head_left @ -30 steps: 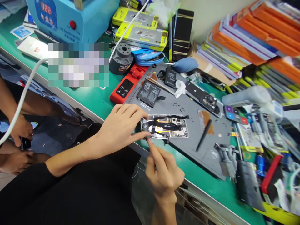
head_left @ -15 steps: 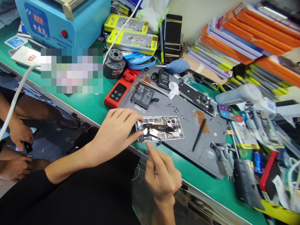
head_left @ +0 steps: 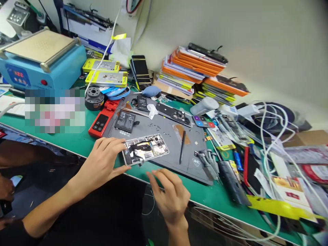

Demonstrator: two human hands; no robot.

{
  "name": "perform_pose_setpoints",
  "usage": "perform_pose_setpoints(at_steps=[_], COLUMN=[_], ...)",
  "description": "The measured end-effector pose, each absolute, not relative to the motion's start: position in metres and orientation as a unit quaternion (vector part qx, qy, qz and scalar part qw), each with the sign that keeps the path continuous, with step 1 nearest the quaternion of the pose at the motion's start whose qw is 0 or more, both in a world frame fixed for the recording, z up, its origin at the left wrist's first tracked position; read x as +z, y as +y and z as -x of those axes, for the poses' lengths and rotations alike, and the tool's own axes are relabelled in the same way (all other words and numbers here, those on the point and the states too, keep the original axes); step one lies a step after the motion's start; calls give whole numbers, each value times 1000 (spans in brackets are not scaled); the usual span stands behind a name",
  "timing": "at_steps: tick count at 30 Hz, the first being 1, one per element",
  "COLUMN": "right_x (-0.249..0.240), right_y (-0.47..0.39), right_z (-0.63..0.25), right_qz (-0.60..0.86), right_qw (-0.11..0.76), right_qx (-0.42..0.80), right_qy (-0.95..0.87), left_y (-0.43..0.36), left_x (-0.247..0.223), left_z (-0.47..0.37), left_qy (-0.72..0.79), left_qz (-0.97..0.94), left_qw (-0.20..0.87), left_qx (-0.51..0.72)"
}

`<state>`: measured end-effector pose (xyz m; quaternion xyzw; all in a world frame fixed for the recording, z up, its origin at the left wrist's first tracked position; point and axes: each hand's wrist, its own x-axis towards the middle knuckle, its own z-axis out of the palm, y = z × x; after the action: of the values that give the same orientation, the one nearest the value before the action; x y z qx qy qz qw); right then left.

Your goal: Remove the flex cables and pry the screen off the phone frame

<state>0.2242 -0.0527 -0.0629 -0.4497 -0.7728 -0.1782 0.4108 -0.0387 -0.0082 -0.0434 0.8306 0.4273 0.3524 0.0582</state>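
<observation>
My left hand (head_left: pixel 106 157) grips the left end of an opened phone (head_left: pixel 146 148), thumb below and fingers above. Circuit boards and a black flex part show inside the phone, which is tilted over the front of the grey mat (head_left: pixel 164 167). Below and to the right of the phone is my right hand (head_left: pixel 169 194), apart from it, with thumb and index finger slightly separated and nothing visible between them. A battery (head_left: pixel 125 122) lies on the mat behind the phone, and a black pen-like tool (head_left: pixel 182 147) rests to its right.
A red device (head_left: pixel 101 119) and a blue machine (head_left: pixel 43 68) stand at the left. Stacked orange and yellow boxes (head_left: pixel 192 65) are at the back. Tools, white cables (head_left: pixel 269 153) and a yellow strip (head_left: pixel 284 207) crowd the right. Another person's hand (head_left: pixel 6 188) shows at the lower left.
The view has swung right and up. My right hand has moved away from the phone's lower edge and its fingers have opened. My left hand still holds the phone, now turned slightly.
</observation>
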Motion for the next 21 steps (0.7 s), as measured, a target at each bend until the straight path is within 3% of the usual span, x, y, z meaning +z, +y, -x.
perform_pose_setpoints(at_steps=[13,21], right_x=[-24,-10], right_y=[0,20], right_z=[-193,-187], right_qz=[352,303], right_qw=[408,411], right_qx=[-227,-215], right_qy=[-811,-832], left_y=[3,0], left_x=[-58,-60], left_z=[48,35], left_qy=[414,427], left_qz=[-807,-751], left_qw=[69,168], left_qx=[416,475])
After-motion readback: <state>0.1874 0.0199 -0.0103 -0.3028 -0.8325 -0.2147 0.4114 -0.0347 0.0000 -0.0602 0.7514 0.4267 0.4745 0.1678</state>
